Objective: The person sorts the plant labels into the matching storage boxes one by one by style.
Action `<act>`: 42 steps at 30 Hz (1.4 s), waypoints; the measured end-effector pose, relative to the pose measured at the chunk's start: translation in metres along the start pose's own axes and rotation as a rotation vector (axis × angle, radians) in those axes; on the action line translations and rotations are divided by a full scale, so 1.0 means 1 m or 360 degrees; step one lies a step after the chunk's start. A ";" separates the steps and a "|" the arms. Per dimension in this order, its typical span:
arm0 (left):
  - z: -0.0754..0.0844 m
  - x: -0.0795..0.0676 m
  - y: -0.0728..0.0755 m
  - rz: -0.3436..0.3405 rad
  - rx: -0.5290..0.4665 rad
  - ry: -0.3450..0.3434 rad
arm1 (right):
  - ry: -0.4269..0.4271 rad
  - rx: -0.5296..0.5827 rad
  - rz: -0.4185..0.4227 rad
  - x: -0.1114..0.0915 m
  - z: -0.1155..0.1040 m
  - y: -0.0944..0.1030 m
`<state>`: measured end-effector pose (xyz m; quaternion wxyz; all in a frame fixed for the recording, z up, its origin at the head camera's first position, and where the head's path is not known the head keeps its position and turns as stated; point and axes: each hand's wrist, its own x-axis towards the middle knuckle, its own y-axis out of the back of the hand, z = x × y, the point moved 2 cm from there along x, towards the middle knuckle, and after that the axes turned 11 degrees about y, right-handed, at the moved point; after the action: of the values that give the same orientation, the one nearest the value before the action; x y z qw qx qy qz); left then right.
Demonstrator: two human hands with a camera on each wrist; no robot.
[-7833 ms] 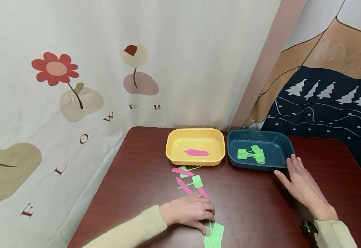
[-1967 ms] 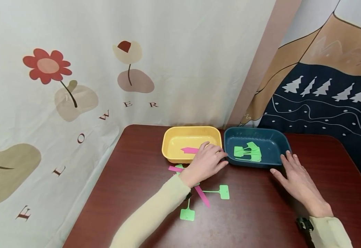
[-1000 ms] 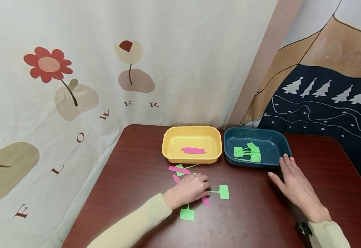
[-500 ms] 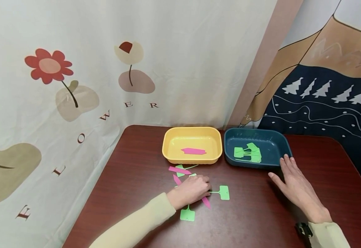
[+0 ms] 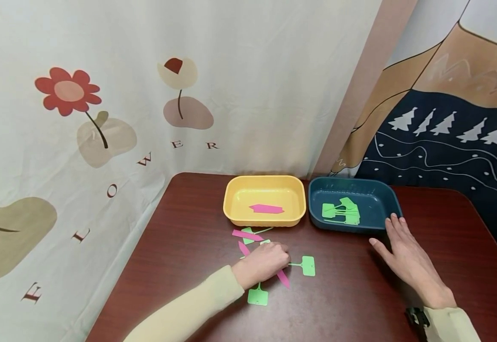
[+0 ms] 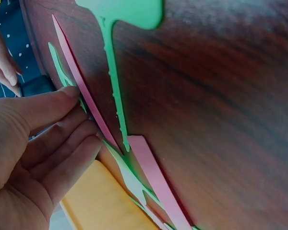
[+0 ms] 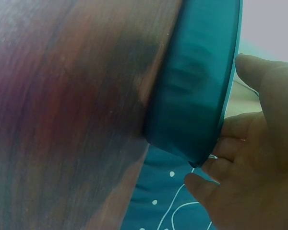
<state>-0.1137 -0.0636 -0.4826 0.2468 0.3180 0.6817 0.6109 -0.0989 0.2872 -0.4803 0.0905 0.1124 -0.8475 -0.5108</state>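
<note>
My left hand (image 5: pixel 266 261) is low over the table among the loose labels. Its thumb and fingertips pinch the stem of a green T-shaped plant label (image 5: pixel 308 266), whose broad head lies to the right. In the left wrist view that label (image 6: pixel 60 64) shows just past the thumb, beside a pink pointed label (image 6: pixel 79 76). Another green label (image 5: pixel 257 297) lies nearer me, its stem partly under the hand. My right hand (image 5: pixel 415 266) has its fingers extended against the near right corner of the dark blue tray (image 5: pixel 378 228); in the right wrist view the thumb is at the rim.
A yellow tray (image 5: pixel 231 219) at the back holds pink labels (image 5: pixel 267 208). Green labels (image 5: pixel 346 211) are heaped in the blue tray. Pink labels (image 5: pixel 248 235) and green ones overlap in front of the yellow tray. A printed curtain (image 5: pixel 265 95) hangs behind the table.
My left hand came back from between the trays to the loose labels and has closed its fingertips at the right-hand green label's stem. My right hand stays at the blue tray.
</note>
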 end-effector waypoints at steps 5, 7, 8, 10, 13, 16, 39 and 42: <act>0.001 0.001 0.000 0.0020 0.0042 0.0011 | -0.0001 0.0003 0.0002 0.000 0.000 0.000; 0.001 0.001 0.000 0.0026 0.0058 0.0012 | 0.0001 0.0004 0.0003 0.000 0.000 0.000; 0.002 0.001 0.000 0.0030 0.0070 0.0013 | 0.0002 0.0005 0.0003 0.000 0.000 0.000; 0.002 0.002 0.001 0.0034 0.0087 0.0011 | 0.0003 0.0006 0.0004 0.000 0.001 -0.001; 0.003 0.003 0.001 0.0028 0.0103 0.0016 | 0.0003 0.0006 0.0003 -0.001 0.001 -0.001; 0.004 0.005 0.002 0.0021 0.0109 0.0017 | 0.0000 0.0008 0.0000 -0.001 0.001 -0.001; -0.001 0.007 0.001 0.0012 0.0090 0.0014 | 0.0010 0.0003 0.0009 0.000 0.002 -0.001; -0.004 0.005 0.003 0.0041 0.0113 0.0018 | 0.0014 0.0002 0.0020 0.000 0.001 0.000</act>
<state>-0.1194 -0.0622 -0.4785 0.2235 0.3319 0.7002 0.5912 -0.0988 0.2878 -0.4810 0.0973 0.1094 -0.8481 -0.5092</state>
